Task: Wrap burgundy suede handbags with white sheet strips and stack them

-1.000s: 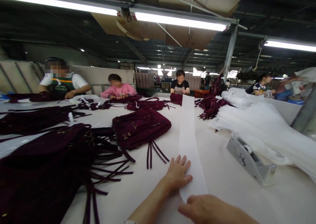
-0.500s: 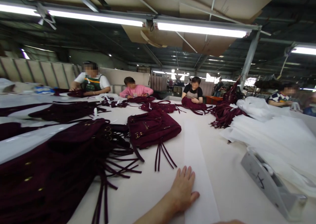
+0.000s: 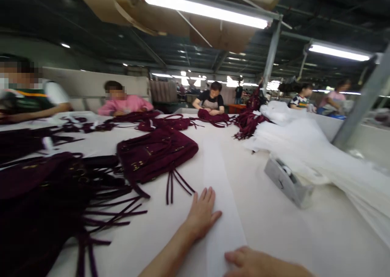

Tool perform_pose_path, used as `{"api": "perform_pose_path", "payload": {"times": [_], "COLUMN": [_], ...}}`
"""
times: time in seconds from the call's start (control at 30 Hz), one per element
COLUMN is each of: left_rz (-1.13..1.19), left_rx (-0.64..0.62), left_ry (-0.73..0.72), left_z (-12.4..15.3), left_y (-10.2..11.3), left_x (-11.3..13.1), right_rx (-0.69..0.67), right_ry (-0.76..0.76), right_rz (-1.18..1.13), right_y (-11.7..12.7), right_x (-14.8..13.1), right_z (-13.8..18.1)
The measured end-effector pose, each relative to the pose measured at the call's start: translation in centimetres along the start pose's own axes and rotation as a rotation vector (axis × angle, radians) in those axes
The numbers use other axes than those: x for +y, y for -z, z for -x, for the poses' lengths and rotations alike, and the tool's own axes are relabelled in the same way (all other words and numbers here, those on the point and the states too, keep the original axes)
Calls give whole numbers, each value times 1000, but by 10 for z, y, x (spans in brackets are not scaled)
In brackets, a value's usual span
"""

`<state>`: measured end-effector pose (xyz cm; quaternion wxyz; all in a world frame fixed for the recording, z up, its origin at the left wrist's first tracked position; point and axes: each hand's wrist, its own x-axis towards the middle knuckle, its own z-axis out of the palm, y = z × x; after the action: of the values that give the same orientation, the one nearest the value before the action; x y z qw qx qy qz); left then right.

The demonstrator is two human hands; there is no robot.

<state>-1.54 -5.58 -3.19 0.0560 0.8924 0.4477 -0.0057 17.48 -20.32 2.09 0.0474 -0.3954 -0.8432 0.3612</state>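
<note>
My left hand (image 3: 202, 214) lies flat with its fingers stretched forward, palm down at the left edge of a long white strip of thin sheet (image 3: 217, 179) on the table. At the bottom, my right hand (image 3: 248, 262) rests at the strip's right edge, its fingers apart and pointing left; the lower part is cut off by the frame. Neither hand grips anything. Just beyond my left fingertips lies a maroon bag (image 3: 158, 151) with gold-coloured fittings and thin hanging straps. A large pile of maroon bags (image 3: 39, 212) with dangling strips fills the left side.
On the right sits a grey tape dispenser (image 3: 288, 181), with a heap of white translucent sheets (image 3: 301, 138) behind it. A maroon strap bundle (image 3: 248, 120) lies farther back. Co-workers handle maroon bags across the white table (image 3: 265, 228). A metal post (image 3: 362, 94) stands at right.
The view has swung right, so things appear farther left. My right hand has come into the frame at the strip's right edge. The left hand stays flat at the strip.
</note>
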Motion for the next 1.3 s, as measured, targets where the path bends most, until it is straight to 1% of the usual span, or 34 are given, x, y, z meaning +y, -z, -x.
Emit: {"api": "perform_pose_path", "payload": {"times": [0.03, 0.1, 0.13, 0.2, 0.23, 0.3, 0.33, 0.37, 0.4, 0.43, 0.47, 0.5, 0.57, 0.6, 0.67, 0.73, 0.83, 0.87, 0.93, 1.07, 1.17, 1.23, 1.3], "left_rz": [-25, -69, -78, -65, -48, -23, -18, -14, -10, -1, 16, 38, 99, 133, 182, 197, 191, 190, 189, 204, 230, 240, 241], "left_rx": [-15, -68, -109, -204, -241, -273, -271, -270, -273, -288, -314, -339, -345, -317, -220, -133, -17, 17, 56, 66, 86, 90, 87], "left_ry": [8, 7, -7, -48, -71, -131, -167, -208, -251, -296, -343, -386, -465, -493, -517, -519, -526, -529, -533, -530, -519, -517, -516], "left_z": [-5, -19, -27, -41, -47, -55, -59, -63, -67, -72, -78, -84, -97, -103, -113, -119, -122, -122, -121, -120, -119, -119, -119], "left_y": [4, 16, 23, 40, 49, 68, 77, 85, 92, 98, 101, 102, 95, 87, 61, 30, -12, -20, -29, -27, -24, -23, -22], "left_x": [1, 2, 2, 6, 11, 28, 40, 54, 69, 85, 102, 119, 151, 164, 185, 196, 196, 194, 190, 188, 189, 189, 188], "right_rx": [-2, 26, 94, 346, 500, 836, 996, 1129, 1225, 1277, 1283, 1260, 1172, 1132, 1086, 1061, 1047, 1048, 1049, 1019, 993, 981, 977], "right_ry": [-27, -86, -129, -207, -258, -357, -409, -462, -520, -581, -641, -698, -770, -782, -781, -769, -760, -757, -756, -756, -746, -692, -571], "right_rz": [-43, -167, -244, -402, -464, -532, -550, -561, -567, -571, -576, -583, -617, -636, -657, -654, -634, -625, -614, -618, -577, -517, -351], "right_y": [8, 36, 55, 95, 114, 146, 158, 167, 172, 175, 175, 173, 164, 158, 149, 144, 146, 148, 152, 155, 156, 160, 166], "right_x": [1, 6, 11, 23, 32, 55, 69, 82, 96, 108, 120, 130, 147, 155, 168, 179, 192, 195, 199, 211, 223, 229, 230], "right_z": [10, 39, 58, 102, 125, 166, 182, 195, 205, 211, 214, 214, 208, 204, 195, 187, 182, 182, 183, 182, 172, 161, 148]}}
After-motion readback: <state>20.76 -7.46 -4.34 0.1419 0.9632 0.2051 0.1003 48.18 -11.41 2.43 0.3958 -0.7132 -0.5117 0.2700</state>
